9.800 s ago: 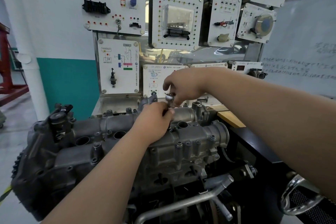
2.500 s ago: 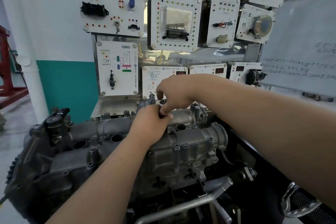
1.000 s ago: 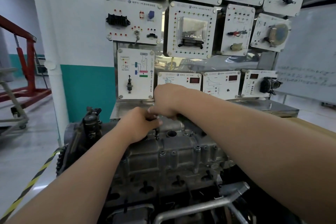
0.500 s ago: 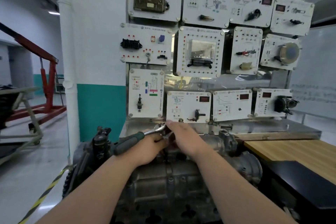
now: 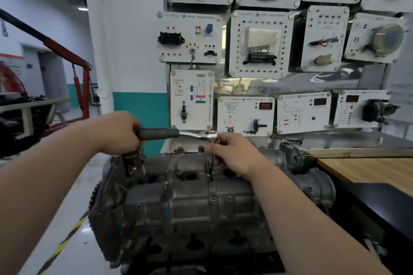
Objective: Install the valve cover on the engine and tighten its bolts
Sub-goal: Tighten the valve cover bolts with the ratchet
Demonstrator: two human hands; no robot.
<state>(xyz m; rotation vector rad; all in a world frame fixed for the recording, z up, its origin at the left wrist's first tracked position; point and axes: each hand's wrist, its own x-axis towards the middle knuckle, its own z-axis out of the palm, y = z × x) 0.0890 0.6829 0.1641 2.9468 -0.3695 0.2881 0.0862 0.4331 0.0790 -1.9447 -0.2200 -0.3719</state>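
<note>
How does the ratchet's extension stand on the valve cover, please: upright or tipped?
Upright: the extension drops straight from the ratchet to the valve cover, right hand holding it.

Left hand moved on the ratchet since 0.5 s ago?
Yes. The left hand slid left along the ratchet handle, from beside the right hand to above the left end of the valve cover.

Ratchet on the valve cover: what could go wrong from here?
1. The ratchet sits atop a thin extension steadied by the right hand; if it tilts under load, the tip may slip and pinch fingers.
2. The left hand grips the handle just above a raised fitting on the valve cover; knuckles could strike it.
</note>
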